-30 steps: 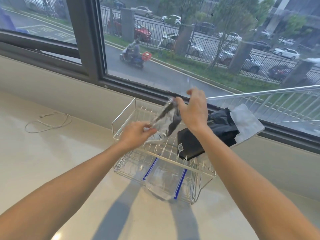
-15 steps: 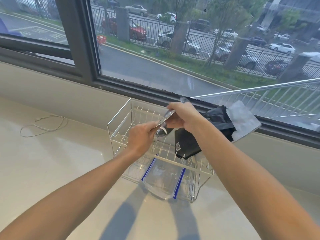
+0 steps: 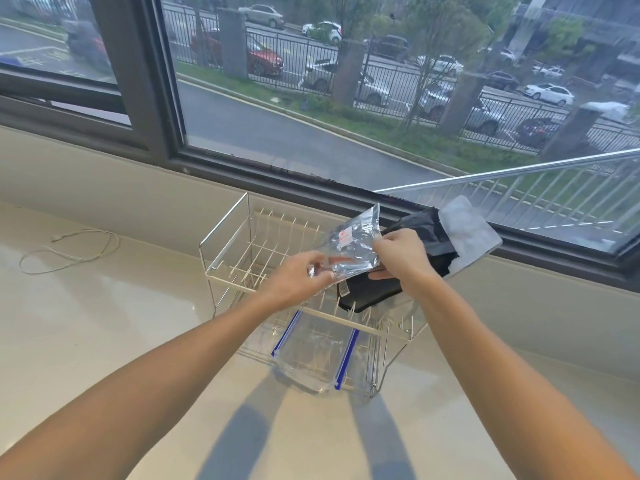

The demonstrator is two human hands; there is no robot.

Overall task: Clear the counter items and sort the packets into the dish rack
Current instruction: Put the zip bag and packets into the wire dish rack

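Note:
A white wire dish rack (image 3: pixel 228 233) stands on the pale counter below the window. Above its upper tier I hold a silver foil packet (image 3: pixel 353 242) flat and tilted, its far corner raised. My left hand (image 3: pixel 294 282) pinches its near-left corner. My right hand (image 3: pixel 398 254) grips its right edge. Behind my right hand, dark packets (image 3: pixel 367 294) and a frosted white packet (image 3: pixel 467 233) lean in the rack's right side. A clear zip bag with blue strips (image 3: pixel 311 355) lies in the lower tier.
A thin white cord (image 3: pixel 69 251) lies coiled on the counter to the left. The window frame (image 3: pixel 156 98) and sill run right behind the rack. The counter (image 3: pixel 104 323) spreads to the left and in front of the rack.
The foil packet was bunched edge-on between my hands; now it is spread flat and tilted. My hands have moved apart and slightly lower over the rack.

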